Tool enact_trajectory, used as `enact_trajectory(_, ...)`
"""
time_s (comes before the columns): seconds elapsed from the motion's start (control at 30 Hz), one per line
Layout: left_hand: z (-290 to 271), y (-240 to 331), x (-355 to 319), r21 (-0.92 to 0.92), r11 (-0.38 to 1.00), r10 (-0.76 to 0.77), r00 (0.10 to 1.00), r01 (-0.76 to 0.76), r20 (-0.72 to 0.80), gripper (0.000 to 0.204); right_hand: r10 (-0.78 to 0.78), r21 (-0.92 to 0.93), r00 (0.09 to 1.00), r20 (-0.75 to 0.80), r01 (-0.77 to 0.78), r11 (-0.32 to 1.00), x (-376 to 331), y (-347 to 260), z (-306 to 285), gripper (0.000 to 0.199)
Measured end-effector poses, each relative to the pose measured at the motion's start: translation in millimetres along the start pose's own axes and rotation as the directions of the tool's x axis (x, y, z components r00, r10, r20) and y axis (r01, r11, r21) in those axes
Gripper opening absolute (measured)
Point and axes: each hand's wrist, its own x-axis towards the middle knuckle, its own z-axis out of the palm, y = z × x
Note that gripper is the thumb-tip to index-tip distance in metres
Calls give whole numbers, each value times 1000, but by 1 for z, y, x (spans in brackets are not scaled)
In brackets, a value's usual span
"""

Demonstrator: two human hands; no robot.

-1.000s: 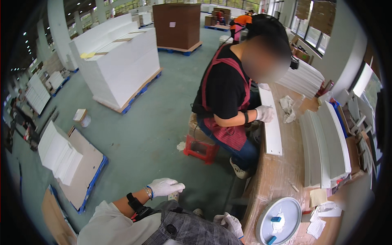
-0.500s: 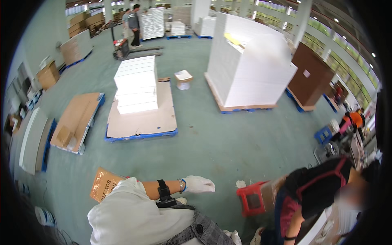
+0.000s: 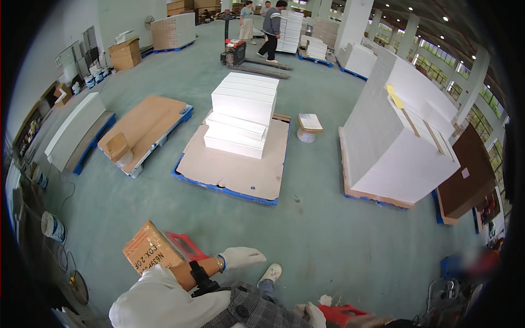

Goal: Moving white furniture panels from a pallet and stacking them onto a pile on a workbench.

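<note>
Hovering nr red stool [image 3: 195, 247]: gloved L hand [image 3: 244, 257].

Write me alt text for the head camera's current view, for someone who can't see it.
A white-gloved left hand, holding nothing visible, hangs over a grey-green workshop floor, with a white-gloved right hand at the lower edge. Ahead, stacked white rectangular pieces sit on a cardboard-topped blue pallet, left of a taller, bulky white stack.

Left forearm [image 3: 185, 276] angled rightward, left hand [image 3: 242, 257] outstretched, fingers [image 3: 257, 255] together, right hand [image 3: 311, 315] lower
</note>
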Motion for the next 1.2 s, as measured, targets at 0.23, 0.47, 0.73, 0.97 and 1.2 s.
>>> enact_trajectory(0.23,-74,-7,51,-256,946,-256,940,197,-225,59,72,-187,970,233,-27,982,158,-131,19,30)
enact_trajectory(0.47,-133,-37,60,-418,833,-521,768,362,-372,62,119,-379,905,409,50,924,292,-233,101,38)
enact_trajectory(0.73,-243,-139,87,-565,766,-595,674,308,-438,57,62,-551,917,395,182,814,374,-269,241,36)
enact_trajectory(0.97,-372,-197,111,-519,801,-559,684,300,-468,57,189,-415,898,397,-8,910,424,-274,333,37)
enact_trajectory(1.2,-457,-230,156,-494,799,-572,690,344,-444,59,122,-445,952,279,16,895,512,-328,376,38)
